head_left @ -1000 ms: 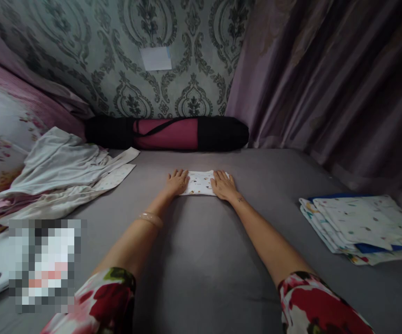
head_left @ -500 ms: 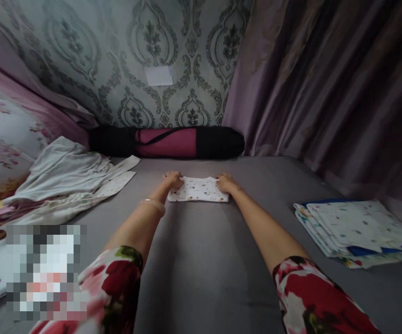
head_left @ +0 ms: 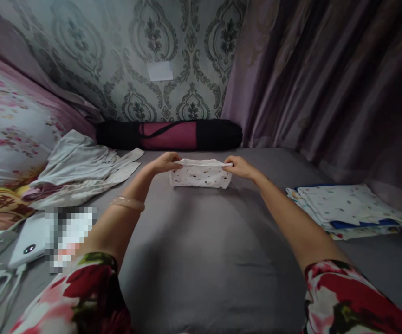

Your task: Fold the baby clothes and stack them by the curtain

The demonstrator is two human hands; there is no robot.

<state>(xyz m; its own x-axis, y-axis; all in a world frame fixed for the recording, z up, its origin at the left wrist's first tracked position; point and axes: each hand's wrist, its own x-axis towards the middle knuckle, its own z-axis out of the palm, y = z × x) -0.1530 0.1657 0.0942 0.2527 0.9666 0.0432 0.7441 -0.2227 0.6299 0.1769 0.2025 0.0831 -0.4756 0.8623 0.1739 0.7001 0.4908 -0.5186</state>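
A small folded white cloth point(head_left: 201, 174) with a tiny printed pattern hangs lifted just above the grey bed sheet point(head_left: 208, 250). My left hand point(head_left: 165, 163) pinches its top left corner. At the top right corner my right hand point(head_left: 239, 167) pinches it too. Both arms reach straight forward, in red flowered sleeves, with a pale bangle on the left wrist.
A stack of folded printed cloths point(head_left: 347, 211) lies at the right. Crumpled pale garments point(head_left: 82, 169) lie at the left by a flowered pillow point(head_left: 9, 134). A black and pink rolled bag point(head_left: 169, 134) rests against the wall. A power bank point(head_left: 30, 241) and cables sit near left. Curtains hang on the right.
Both hands went from pressing flat on the cloth to pinching its far corners, then raised it off the sheet.
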